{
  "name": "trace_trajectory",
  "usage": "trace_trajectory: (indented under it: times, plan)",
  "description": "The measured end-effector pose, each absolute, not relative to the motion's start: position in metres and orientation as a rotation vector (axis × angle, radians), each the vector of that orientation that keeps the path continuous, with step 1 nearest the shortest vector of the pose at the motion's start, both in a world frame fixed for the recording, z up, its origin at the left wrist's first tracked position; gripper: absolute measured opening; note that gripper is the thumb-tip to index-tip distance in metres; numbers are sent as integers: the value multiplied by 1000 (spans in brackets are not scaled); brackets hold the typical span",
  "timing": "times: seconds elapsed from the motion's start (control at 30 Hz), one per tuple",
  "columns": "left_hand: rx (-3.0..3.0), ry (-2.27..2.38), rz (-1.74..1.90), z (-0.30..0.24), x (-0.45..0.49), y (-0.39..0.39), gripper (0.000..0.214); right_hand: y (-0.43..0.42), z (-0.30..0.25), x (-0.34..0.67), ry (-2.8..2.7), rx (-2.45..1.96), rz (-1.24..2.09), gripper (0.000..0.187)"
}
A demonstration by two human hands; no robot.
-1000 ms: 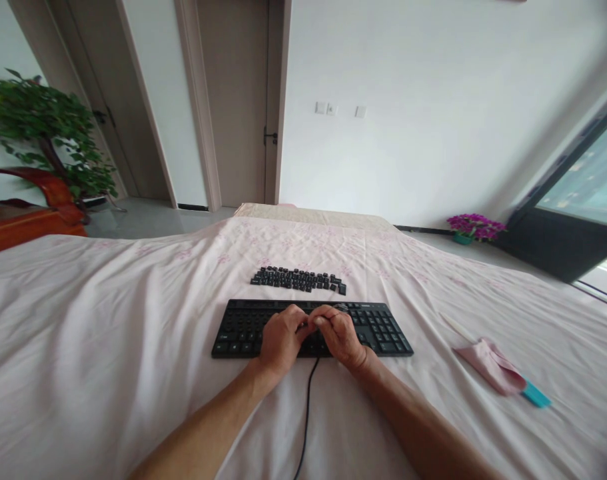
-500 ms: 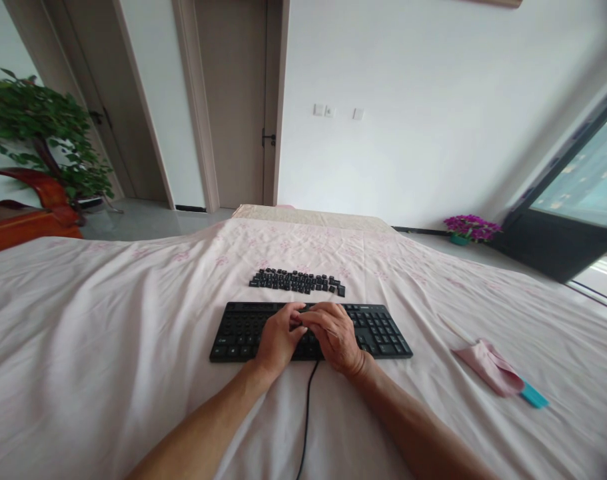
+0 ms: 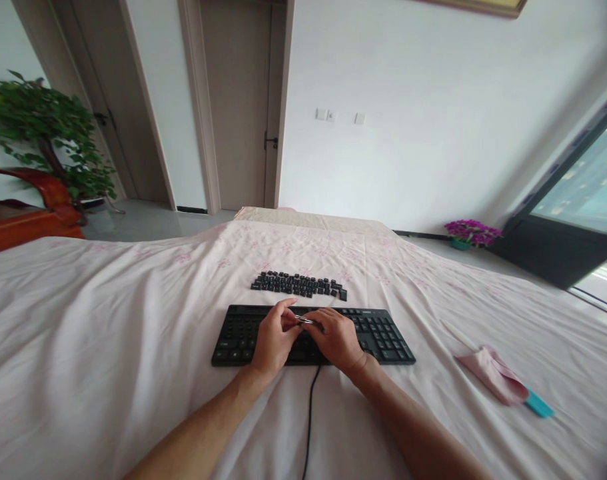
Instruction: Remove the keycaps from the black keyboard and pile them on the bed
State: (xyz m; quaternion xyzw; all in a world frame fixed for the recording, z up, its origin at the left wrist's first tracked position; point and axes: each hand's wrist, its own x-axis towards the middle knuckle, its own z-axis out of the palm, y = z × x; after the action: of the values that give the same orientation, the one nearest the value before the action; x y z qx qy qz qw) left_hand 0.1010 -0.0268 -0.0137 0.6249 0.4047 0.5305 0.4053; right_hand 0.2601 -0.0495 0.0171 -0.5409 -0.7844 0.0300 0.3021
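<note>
A black keyboard (image 3: 383, 337) lies on the pink-white sheet, its cable running toward me. Over its middle, my right hand (image 3: 336, 337) is closed around thin silvery metal tweezers (image 3: 304, 319), which point left. My left hand (image 3: 274, 339) is beside their tips, thumb and fingers curled in a pinch. Whatever sits between those left fingertips is too small and hidden to make out. Beyond the keyboard, several loose black keycaps (image 3: 296, 285) lie in rows on the sheet. Both hands cover the keyboard's central keys.
To the right on the sheet (image 3: 133, 373) is a pink cloth (image 3: 496, 375) with a turquoise item (image 3: 539, 404) sticking out. A wooden chair (image 3: 48, 200) and a leafy plant (image 3: 43, 133) stand at left. Purple flowers (image 3: 472, 232) are on the floor at right.
My right hand has turned and its fingers have drawn back slightly, so the silvery tweezers show more. My left hand has shifted a little left. The camera has tilted slightly.
</note>
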Motion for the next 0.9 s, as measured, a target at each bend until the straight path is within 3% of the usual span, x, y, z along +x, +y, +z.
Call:
trace_trajectory:
  times: [0.2,0.53,0.9]
  plan:
    - [1571,1016,1315,-15,103,-26,47,-41,22,267,-2066,-1493,49,18]
    - [1752,1133,1301,-10,103,-29,41,27,30,301,-1921,-2098,57,24]
    - [1817,1161,1257,-6,102,-28,38,42,22,294,-1989,-2161,55,24]
